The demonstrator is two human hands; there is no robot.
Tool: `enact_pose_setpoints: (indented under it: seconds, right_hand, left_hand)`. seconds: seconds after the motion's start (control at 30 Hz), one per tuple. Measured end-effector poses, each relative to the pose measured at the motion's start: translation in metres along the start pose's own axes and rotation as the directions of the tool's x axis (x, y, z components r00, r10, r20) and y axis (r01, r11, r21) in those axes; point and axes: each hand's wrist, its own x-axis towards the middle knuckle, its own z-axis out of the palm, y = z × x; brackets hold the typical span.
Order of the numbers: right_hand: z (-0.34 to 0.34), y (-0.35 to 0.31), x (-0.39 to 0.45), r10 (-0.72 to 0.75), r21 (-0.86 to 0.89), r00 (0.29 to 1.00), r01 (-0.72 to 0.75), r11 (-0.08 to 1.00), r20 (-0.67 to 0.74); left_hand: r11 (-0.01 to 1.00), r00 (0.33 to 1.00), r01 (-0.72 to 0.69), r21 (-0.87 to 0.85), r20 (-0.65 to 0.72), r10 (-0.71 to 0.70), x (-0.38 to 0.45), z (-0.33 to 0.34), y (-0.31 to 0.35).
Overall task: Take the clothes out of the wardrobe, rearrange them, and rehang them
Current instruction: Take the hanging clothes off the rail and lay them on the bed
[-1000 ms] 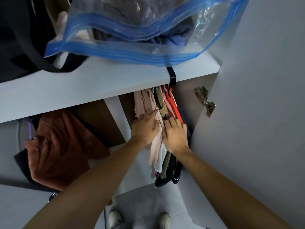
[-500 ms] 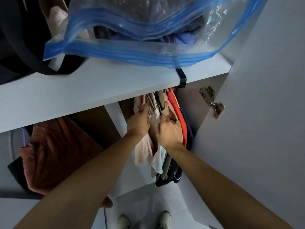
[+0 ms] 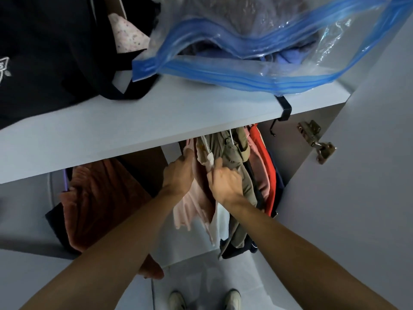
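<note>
— What's over on your left?

— A rust-coloured garment (image 3: pixel 98 202) hanging in the left compartment, below the white shelf (image 3: pixel 156 121). A black bag (image 3: pixel 55 48) sits on top of that shelf.

— And your left hand?

— My left hand (image 3: pixel 178 175) is up among the hanging clothes (image 3: pixel 234 166), fingers reaching in against a pink garment (image 3: pixel 190 209). Whether they are curled round it, I cannot tell.

— The right one?

— My right hand (image 3: pixel 225 182) is just beside it, fingers curled, pinching a cream garment (image 3: pixel 206 156) next to the olive one (image 3: pixel 230 151).

— Further right?

— A red garment (image 3: pixel 264 166), then the door hinge (image 3: pixel 317 142). A blue-edged plastic bag (image 3: pixel 245 63) lies on the shelf above.
</note>
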Motion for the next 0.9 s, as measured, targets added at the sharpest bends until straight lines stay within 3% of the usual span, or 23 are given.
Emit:
enact_pose_setpoints:
  seconds: [0.33,0.53,0.63,0.9]
  right_hand:
    - [0.007,-0.019,0.000,0.023,0.079,0.995,-0.031,0.996,0.100]
    - [0.011,-0.024,0.010,0.141,0.125,0.976,-0.163,0.979,0.164]
    - [0.013,-0.024,0.011,0.112,0.155,0.983,-0.135,0.979,0.146]
    - [0.003,-0.028,0.002,0.103,0.277,0.993,-0.115,0.954,0.057]
  left_hand:
    - [0.989,0.986,0.138,-0.059,-0.089,-0.143,-0.032,-0.003,-0.025]
    - [0.899,0.909,0.405,-0.168,-0.036,-0.416,-0.027,-0.002,-0.017]
    - [0.910,0.915,0.399,-0.115,-0.011,-0.402,-0.024,-0.002,-0.016]
    - [0.901,0.911,0.390,-0.191,-0.066,-0.408,-0.032,-0.015,-0.008]
